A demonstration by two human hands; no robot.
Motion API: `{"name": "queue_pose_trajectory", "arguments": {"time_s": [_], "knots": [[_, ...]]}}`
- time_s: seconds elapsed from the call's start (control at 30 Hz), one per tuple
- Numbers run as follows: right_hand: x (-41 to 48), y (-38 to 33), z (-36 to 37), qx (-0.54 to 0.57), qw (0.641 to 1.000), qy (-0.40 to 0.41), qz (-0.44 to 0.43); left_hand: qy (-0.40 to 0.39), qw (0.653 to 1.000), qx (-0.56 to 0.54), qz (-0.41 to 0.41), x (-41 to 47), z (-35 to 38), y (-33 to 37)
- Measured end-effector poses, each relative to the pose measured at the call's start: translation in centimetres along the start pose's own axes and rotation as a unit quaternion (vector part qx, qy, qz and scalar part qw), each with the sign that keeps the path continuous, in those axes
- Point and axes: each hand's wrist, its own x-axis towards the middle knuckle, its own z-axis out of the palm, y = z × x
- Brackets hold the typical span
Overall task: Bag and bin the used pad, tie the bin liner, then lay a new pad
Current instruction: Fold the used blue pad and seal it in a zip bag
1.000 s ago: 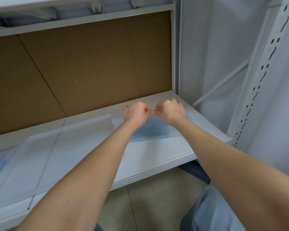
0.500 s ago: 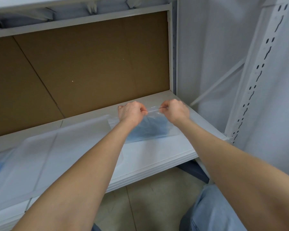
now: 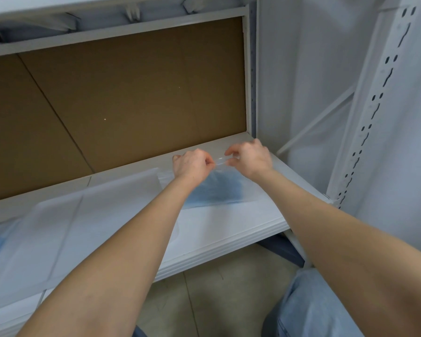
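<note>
Together, left hand (image 3: 192, 165) and right hand (image 3: 250, 159), pinch grip on clear bag (image 3: 252, 193) (blue pad (image 3: 219, 188) inside)

No readable text, labels, brands, numbers or signs anywhere.

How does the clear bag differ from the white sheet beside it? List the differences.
The clear bag is smaller; the white sheet spreads wider. The bag shows blue inside; the sheet is mostly white. The left hand and right hand pinch the bag's top edge; neither grips the sheet. Both lie on the shelf.
</note>
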Motion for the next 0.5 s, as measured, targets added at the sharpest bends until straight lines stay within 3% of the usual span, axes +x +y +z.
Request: {"name": "queue_pose_trajectory", "arguments": {"time_s": [0.5], "knots": [[-0.3,-1.4,0.7,-0.044,0.999,-0.009,-0.024,0.008,0.999,0.026,0.043,-0.1,0.2,1.0]]}}
